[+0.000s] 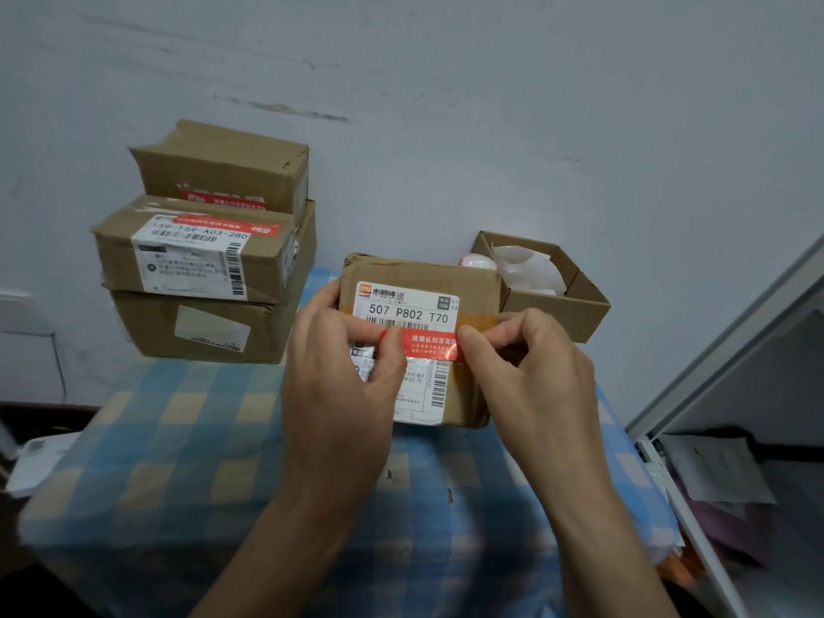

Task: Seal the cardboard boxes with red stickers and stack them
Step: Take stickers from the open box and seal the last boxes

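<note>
The left hand (343, 372) and right hand (530, 372) each pinched an end of the red sticker (430, 345) across the cardboard box (472, 287) by the table's (178, 439) far edge, three stacked boxes (200, 260) at its far left corner, so this one seemingly awaited sealing and stacking.

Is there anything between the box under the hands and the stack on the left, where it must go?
Nothing visible does. Only checked cloth lies between the box and the stack, and nothing lies on its top box. The left hand and right hand pinch the red sticker.

Stacked boxes (200, 256) left of box (419, 336); open box (557, 301) behind-right.
</note>
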